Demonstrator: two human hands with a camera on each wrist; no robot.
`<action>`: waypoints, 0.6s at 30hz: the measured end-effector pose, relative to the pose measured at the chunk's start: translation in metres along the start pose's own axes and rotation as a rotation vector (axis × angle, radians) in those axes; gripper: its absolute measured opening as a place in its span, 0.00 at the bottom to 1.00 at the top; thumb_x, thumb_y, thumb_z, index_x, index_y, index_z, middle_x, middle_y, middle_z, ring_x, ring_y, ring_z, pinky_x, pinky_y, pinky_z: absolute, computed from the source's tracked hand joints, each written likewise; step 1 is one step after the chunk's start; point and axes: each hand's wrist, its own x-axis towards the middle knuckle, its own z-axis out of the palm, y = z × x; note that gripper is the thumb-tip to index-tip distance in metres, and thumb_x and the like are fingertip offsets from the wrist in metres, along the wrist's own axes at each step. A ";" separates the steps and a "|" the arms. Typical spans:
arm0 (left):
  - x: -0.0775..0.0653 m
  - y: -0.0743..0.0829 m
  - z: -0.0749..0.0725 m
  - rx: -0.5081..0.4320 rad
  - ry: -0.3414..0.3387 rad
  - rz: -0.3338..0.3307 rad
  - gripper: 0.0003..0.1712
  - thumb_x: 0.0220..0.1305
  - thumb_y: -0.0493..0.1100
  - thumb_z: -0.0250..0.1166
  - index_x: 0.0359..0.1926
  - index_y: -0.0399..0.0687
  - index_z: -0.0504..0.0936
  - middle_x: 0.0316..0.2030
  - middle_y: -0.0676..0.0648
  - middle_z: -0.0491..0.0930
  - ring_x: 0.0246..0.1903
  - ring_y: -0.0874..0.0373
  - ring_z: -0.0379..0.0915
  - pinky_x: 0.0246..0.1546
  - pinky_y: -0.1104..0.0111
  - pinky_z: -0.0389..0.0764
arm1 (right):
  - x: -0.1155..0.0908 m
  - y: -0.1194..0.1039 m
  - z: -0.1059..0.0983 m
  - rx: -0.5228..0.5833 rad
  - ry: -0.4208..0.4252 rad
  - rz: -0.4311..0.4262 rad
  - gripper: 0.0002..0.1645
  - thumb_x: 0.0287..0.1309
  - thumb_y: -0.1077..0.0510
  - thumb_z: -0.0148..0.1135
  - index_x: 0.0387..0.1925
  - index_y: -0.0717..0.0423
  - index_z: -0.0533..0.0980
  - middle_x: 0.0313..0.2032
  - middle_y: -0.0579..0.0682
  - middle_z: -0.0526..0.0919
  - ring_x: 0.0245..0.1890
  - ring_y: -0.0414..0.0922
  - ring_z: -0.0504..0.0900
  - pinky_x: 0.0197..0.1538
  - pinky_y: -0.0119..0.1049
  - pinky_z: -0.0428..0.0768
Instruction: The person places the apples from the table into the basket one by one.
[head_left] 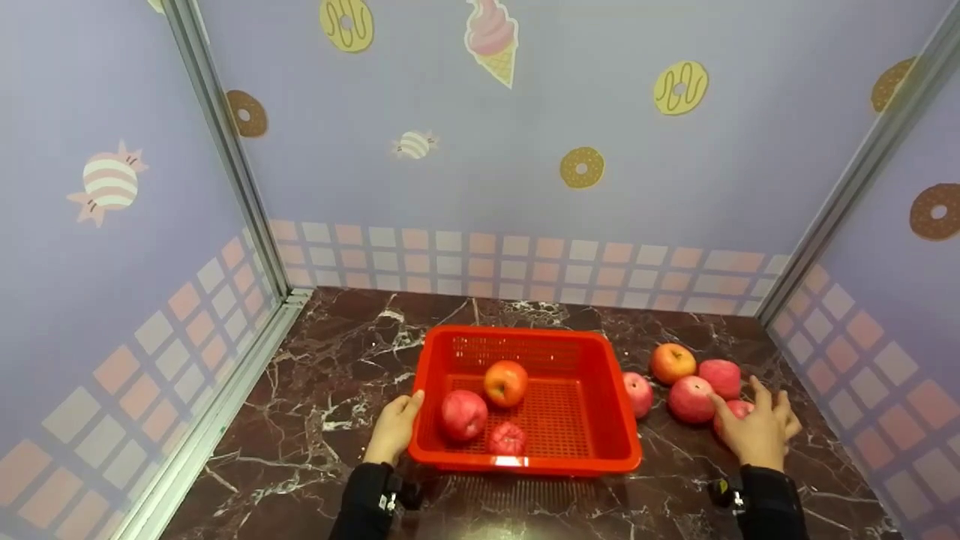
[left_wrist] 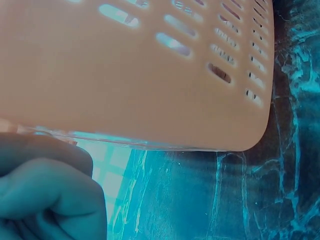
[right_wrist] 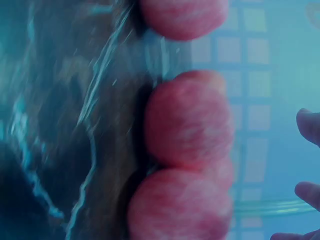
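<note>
My left hand (head_left: 395,429) grips the left rim of a red plastic basket (head_left: 626,448), thumb over the edge; in the left wrist view its curled fingers (left_wrist: 55,195) lie beside the basket's slotted wall (left_wrist: 100,85). Inside sit an orange-red apple (head_left: 505,383), a pink-red apple (head_left: 463,415) and another red fruit (head_left: 507,439), low by the front wall. My right hand (head_left: 759,429) hovers with spread fingers over a red apple (head_left: 729,421), which it partly hides. In the right wrist view the fingertips stand apart from the apples (right_wrist: 189,122).
Right of the basket lie more apples: one against its side (head_left: 638,395), an orange one (head_left: 673,364), and red ones (head_left: 691,400) close together. Patterned panels (head_left: 525,187) enclose the dark marbled tabletop (head_left: 352,352) at the back and both sides.
</note>
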 end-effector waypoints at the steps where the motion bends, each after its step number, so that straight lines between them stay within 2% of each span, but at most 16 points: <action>1: 0.000 0.000 0.000 0.000 0.001 -0.001 0.25 0.81 0.51 0.52 0.38 0.31 0.77 0.27 0.46 0.79 0.28 0.58 0.76 0.33 0.67 0.77 | 0.002 0.003 0.000 0.000 -0.002 0.011 0.52 0.67 0.36 0.62 0.80 0.52 0.52 0.79 0.71 0.31 0.76 0.75 0.34 0.64 0.84 0.49; 7: 0.003 -0.003 0.001 0.012 0.006 0.010 0.24 0.81 0.50 0.52 0.36 0.32 0.76 0.25 0.49 0.75 0.27 0.59 0.74 0.32 0.68 0.76 | 0.011 0.018 0.002 0.012 -0.023 0.061 0.51 0.69 0.33 0.55 0.80 0.53 0.49 0.79 0.73 0.31 0.75 0.77 0.34 0.64 0.85 0.47; 14: 0.002 -0.002 0.001 -0.008 0.002 0.004 0.24 0.81 0.50 0.52 0.37 0.30 0.76 0.26 0.47 0.77 0.27 0.59 0.75 0.31 0.68 0.77 | 0.019 0.031 0.007 -0.048 -0.126 0.084 0.56 0.69 0.28 0.51 0.80 0.56 0.45 0.77 0.78 0.31 0.73 0.82 0.34 0.63 0.86 0.48; 18: 0.000 -0.001 0.001 -0.001 0.001 0.010 0.24 0.81 0.50 0.52 0.37 0.31 0.77 0.26 0.46 0.78 0.27 0.59 0.75 0.32 0.67 0.77 | 0.022 0.036 0.011 -0.120 -0.171 0.040 0.58 0.68 0.26 0.51 0.79 0.62 0.46 0.76 0.79 0.39 0.75 0.80 0.36 0.70 0.79 0.44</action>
